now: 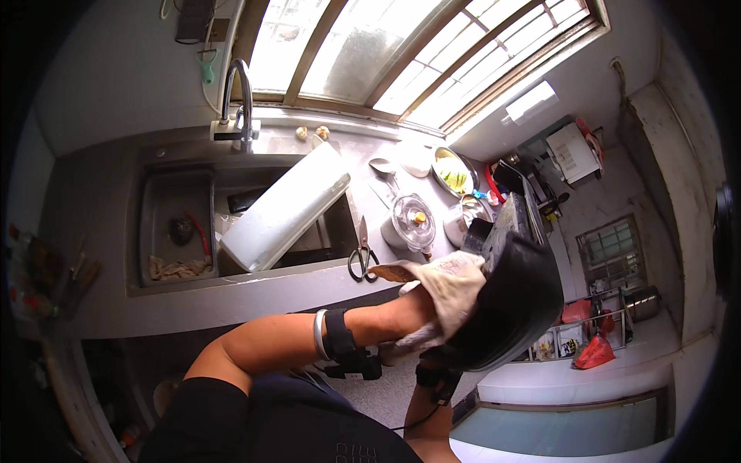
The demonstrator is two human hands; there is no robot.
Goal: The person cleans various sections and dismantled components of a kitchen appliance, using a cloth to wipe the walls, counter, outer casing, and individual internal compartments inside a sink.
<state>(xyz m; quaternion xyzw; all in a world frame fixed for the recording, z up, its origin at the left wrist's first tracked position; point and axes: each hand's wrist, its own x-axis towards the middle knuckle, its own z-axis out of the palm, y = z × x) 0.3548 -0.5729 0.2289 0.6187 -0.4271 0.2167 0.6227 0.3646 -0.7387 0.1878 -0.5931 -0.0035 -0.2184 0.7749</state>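
Note:
My left hand (pixel 418 308) reaches across from the left, mostly covered by a crumpled beige cloth (pixel 454 289) with brown stains. The cloth lies against a large black housing (pixel 509 307) with curved sides and a grey, dirty upper part; I cannot tell exactly what it is. Below the housing, my right forearm rises to its lower edge, where the right hand is hidden. Black scissors (pixel 363 254) lie on the counter near the cloth. Beyond them stands a pot with a glass lid (pixel 412 220).
A long white container (pixel 286 208) lies slanted across the sink (pixel 173 280), under a curved faucet (pixel 246 98). Behind the pots are a ladle (pixel 382 166) and a bowl of cut melon (pixel 454 172). Red bags (pixel 595 352) and a rack (pixel 558 341) stand at the right.

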